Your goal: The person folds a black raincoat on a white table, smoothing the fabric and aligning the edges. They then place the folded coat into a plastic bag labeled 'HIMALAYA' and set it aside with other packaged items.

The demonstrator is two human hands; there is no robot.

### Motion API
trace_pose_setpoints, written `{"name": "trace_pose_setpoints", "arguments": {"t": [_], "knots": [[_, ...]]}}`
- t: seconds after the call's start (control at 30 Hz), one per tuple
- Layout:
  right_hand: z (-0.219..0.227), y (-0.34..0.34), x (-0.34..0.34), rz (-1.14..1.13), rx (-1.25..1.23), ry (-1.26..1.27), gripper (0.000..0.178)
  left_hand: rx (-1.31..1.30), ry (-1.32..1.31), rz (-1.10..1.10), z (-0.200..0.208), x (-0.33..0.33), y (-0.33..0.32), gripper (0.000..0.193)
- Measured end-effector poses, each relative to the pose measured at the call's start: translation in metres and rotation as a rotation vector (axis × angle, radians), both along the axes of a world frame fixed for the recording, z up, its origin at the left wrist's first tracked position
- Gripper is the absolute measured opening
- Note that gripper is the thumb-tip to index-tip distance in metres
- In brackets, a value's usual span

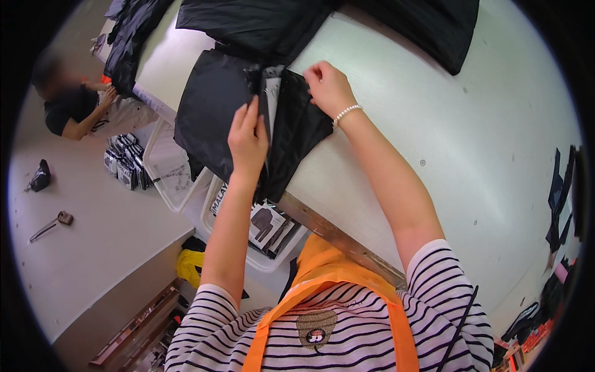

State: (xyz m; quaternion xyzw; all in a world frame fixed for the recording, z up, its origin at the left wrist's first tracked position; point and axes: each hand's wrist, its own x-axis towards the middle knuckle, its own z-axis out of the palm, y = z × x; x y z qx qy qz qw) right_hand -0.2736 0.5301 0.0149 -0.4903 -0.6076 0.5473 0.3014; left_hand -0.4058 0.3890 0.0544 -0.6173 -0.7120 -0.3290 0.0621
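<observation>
A folded black garment (211, 105) of thin, slightly shiny cloth lies at the table's near edge, partly hanging over it. A light grey-and-white strip (273, 99), perhaps a label or packaging, shows in the gap between its folds. My left hand (249, 139) rests on the cloth left of this strip, fingers stretched out toward the far side. At the garment's upper right edge, my right hand (328, 90) has its fingers curled in a pinch on the black cloth. The fingertips partly hide the grip.
More black garments (254, 25) lie farther back on the white table (403, 111). Below its edge, a white bin (269, 263) holds printed packages (269, 226); another white basket (162, 170) stands beside it. A person (77, 111) works at the far left near stacked packages (127, 161).
</observation>
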Motion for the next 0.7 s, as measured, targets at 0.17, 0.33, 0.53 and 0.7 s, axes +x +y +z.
{"name": "trace_pose_setpoints", "arguments": {"t": [0.17,0.33,0.53,0.7], "knots": [[-0.01,-0.018,-0.001,0.14,0.168,-0.382,0.033,-0.084,0.089,-0.058,0.016,-0.022,0.009,0.042],[-0.006,-0.016,0.004,0.032,0.304,-0.23,0.019,-0.172,0.089,-0.088,0.006,0.003,0.004,0.031],[0.024,-0.007,0.002,0.053,-0.31,0.329,0.023,-0.133,0.093,-0.015,-0.007,0.024,0.003,0.045],[-0.006,-0.012,0.032,0.122,0.451,-0.557,0.028,-0.163,0.033,-0.112,0.022,0.005,0.008,0.058]]}}
